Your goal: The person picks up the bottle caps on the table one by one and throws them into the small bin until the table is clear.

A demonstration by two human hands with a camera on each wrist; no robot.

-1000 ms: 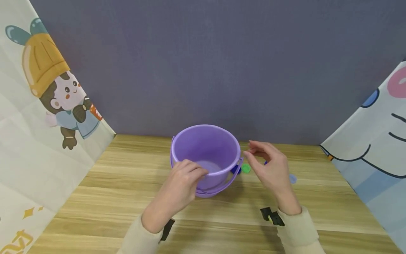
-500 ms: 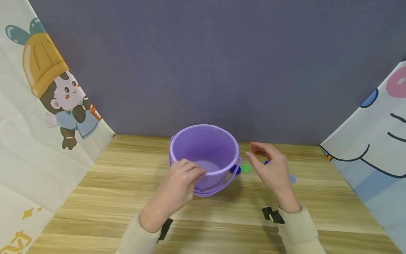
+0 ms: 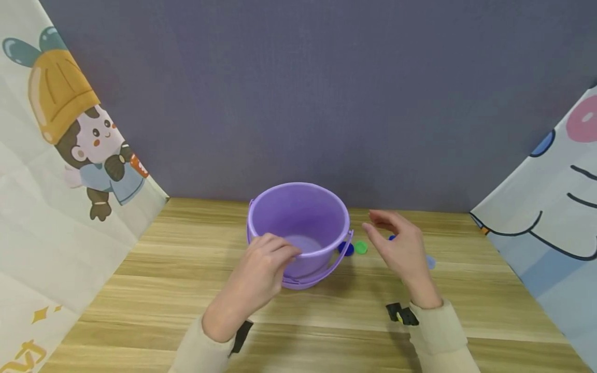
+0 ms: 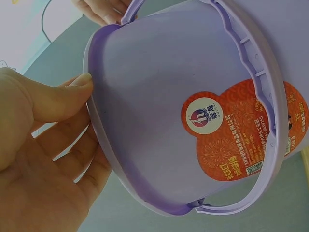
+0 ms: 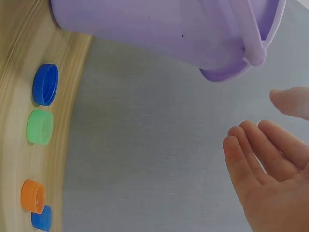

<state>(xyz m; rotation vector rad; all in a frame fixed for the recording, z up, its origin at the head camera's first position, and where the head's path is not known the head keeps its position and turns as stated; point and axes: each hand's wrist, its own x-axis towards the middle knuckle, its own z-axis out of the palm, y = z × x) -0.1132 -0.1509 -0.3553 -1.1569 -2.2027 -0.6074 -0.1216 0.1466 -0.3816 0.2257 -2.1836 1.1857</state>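
A purple bucket with its handle hanging down stands on the wooden table. My left hand grips its near rim; the left wrist view shows the thumb outside the rim and the fingers on the other side. A red sticker marks the bucket's wall. My right hand is just right of the rim, thumb and fingers apart, with nothing between them in the right wrist view. On the table between bucket and right hand lie a dark blue bottle cap and a green bottle cap.
An orange cap and another blue cap lie farther along the table, beyond the green one. A light blue round piece lies right of my right hand. A grey wall rises behind, with printed white panels either side.
The bucket has shifted slightly left together with my left hand, which keeps its grip. The gap between the rim and my right hand's fingertips has widened a little.
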